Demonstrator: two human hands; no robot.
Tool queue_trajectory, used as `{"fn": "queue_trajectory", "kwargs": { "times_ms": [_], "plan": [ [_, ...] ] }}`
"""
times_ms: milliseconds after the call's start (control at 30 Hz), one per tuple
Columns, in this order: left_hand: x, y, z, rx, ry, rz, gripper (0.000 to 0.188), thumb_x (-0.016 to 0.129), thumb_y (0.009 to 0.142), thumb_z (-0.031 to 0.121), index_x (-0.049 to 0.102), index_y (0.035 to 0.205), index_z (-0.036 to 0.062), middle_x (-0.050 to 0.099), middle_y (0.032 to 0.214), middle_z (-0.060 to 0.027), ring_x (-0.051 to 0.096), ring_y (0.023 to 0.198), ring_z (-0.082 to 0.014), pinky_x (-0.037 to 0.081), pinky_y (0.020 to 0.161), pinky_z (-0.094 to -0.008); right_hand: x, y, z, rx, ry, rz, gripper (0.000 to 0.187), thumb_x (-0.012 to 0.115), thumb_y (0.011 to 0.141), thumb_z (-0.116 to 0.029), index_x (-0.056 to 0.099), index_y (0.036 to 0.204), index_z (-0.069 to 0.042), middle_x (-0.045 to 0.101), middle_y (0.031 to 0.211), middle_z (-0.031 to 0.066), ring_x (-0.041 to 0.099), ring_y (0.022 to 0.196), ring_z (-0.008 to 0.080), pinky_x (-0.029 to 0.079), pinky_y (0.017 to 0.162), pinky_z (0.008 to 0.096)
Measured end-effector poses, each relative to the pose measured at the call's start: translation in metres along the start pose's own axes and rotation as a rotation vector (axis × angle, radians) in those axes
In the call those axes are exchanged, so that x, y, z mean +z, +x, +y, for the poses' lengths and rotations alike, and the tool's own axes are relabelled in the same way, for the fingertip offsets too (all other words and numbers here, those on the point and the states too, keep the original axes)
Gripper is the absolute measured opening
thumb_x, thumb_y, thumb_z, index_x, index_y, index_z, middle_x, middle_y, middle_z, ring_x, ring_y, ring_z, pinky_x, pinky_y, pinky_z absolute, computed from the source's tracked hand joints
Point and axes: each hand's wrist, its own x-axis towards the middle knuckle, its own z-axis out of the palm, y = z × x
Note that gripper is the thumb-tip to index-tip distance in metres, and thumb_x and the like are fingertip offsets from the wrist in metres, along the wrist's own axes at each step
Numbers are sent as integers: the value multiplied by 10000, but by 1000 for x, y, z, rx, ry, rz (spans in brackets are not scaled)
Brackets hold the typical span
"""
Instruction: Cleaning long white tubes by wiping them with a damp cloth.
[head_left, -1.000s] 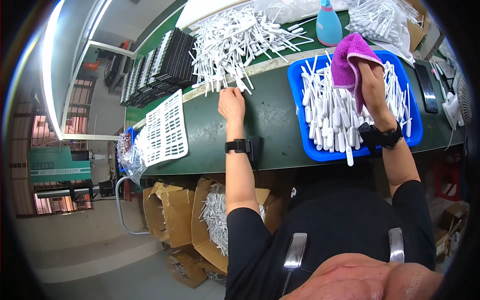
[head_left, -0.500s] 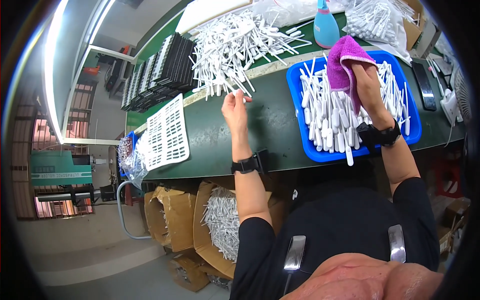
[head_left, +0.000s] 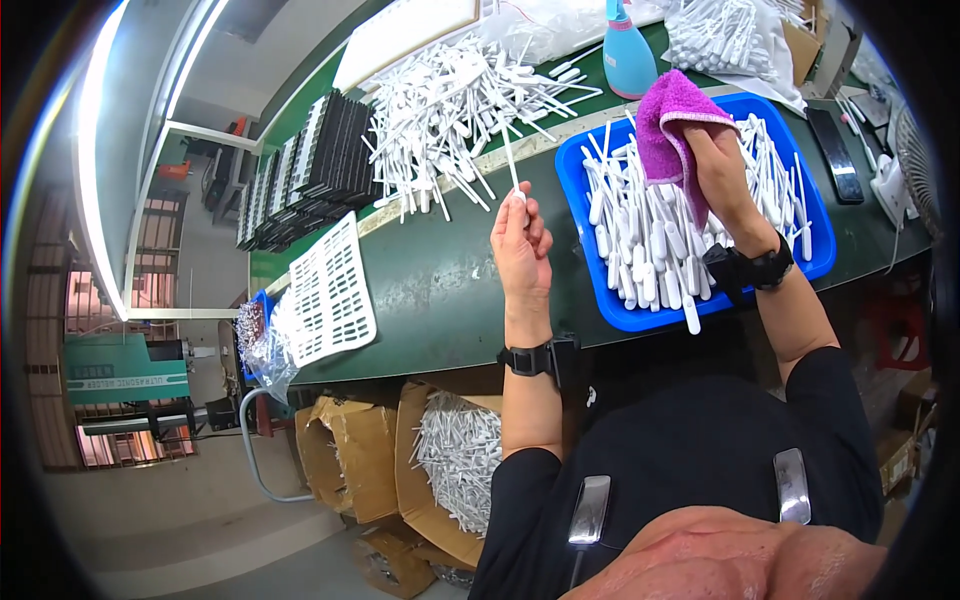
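My left hand (head_left: 522, 255) is closed on a thin white plastic stick (head_left: 511, 160) with a thicker end. The stick's thicker end is between my fingers, and its thin shaft points up and away. Beyond it lies a loose pile of similar white sticks (head_left: 440, 110) on the table. My right hand (head_left: 722, 175) grips a folded purple cloth (head_left: 665, 125) over a blue tray (head_left: 640, 322). The tray holds many white sticks (head_left: 655, 245), one reaching over its near rim. Part of the tray's contents is hidden by the cloth and my hand.
Black slotted racks (head_left: 335, 145) stand in a row at the far left, near a white perforated sheet (head_left: 335, 290). A blue spray bottle (head_left: 628, 60) stands behind the tray. A phone (head_left: 835, 155) lies to its right. Cardboard boxes (head_left: 345, 450) sit below the table's edge.
My left hand has drawn back from the pile and moved right with a white stick, now upright in view. My right hand still holds the cloth over the tray.
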Motion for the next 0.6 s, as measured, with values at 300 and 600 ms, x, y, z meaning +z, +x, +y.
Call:
{"fn": "queue_trajectory", "kwargs": {
  "times_ms": [300, 600],
  "plan": [
    [4, -4, 0, 30, 33, 73, 255, 484, 921, 180, 521, 1117, 21, 519, 762, 12, 319, 485, -29, 246, 374, -167, 1, 1, -1, 18, 1, 1, 249, 450, 926, -186, 601, 1002, -3, 601, 809, 0, 523, 705, 46, 424, 634, 191],
    [85, -15, -23, -97, 196, -242, 215, 428, 949, 232, 518, 1045, 63, 502, 701, 14, 328, 446, -24, 258, 351, -171, 20, -9, -4, 229, -71, -184, 251, 426, 888, -192, 585, 977, -20, 578, 813, 30, 536, 741, 97, 443, 659, 261]
  ]
}}
